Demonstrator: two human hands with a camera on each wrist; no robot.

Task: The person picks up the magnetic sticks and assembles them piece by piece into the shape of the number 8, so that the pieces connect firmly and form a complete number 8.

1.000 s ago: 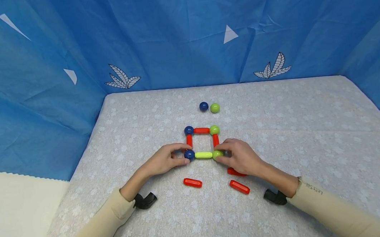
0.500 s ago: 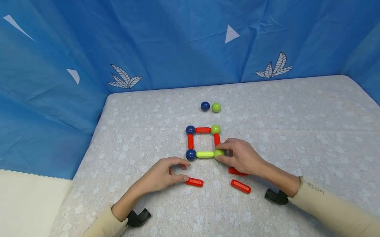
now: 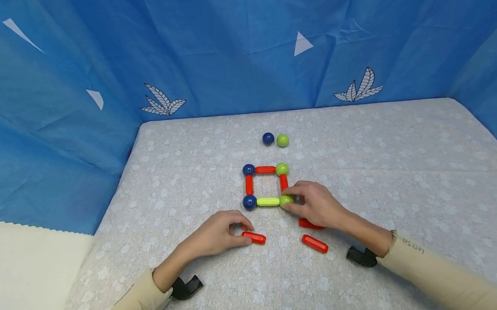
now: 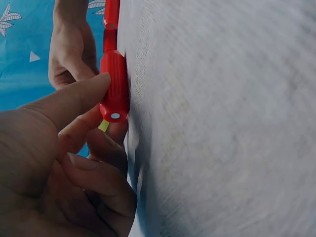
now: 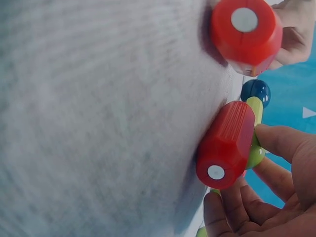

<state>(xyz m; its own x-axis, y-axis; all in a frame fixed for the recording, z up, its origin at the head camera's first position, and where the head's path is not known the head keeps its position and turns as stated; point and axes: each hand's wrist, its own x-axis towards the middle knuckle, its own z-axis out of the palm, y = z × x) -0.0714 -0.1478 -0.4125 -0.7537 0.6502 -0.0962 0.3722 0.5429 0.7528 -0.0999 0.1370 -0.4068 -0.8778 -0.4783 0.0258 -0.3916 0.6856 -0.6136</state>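
On the table, four-sided and flat, lies a frame of rods and balls, with blue balls (image 3: 249, 202) at its left corners and green ones at its right. A yellow-green rod (image 3: 268, 202) forms its near side; red rods (image 3: 265, 170) form the others. My right hand (image 3: 318, 206) pinches the near right green ball (image 3: 286, 200) between thumb and fingers. Just in front of the frame, my left hand (image 3: 216, 232) has thumb and index finger about the left end of a loose red rod (image 3: 255, 238). In the left wrist view, the thumb presses that rod's (image 4: 114, 84) ribbed side.
Two more loose red rods lie by the right hand: one (image 3: 315, 243) in front and another (image 3: 310, 224) partly under it. Behind the frame sit a spare blue ball (image 3: 268, 138) and a green ball (image 3: 283, 140). A blue curtain (image 3: 243, 52) hangs along the table's far edge.
My left hand has let go of the frame's near left blue ball and come toward me to the loose red rod, its fingers closing about it. The right hand has stayed at the green ball.
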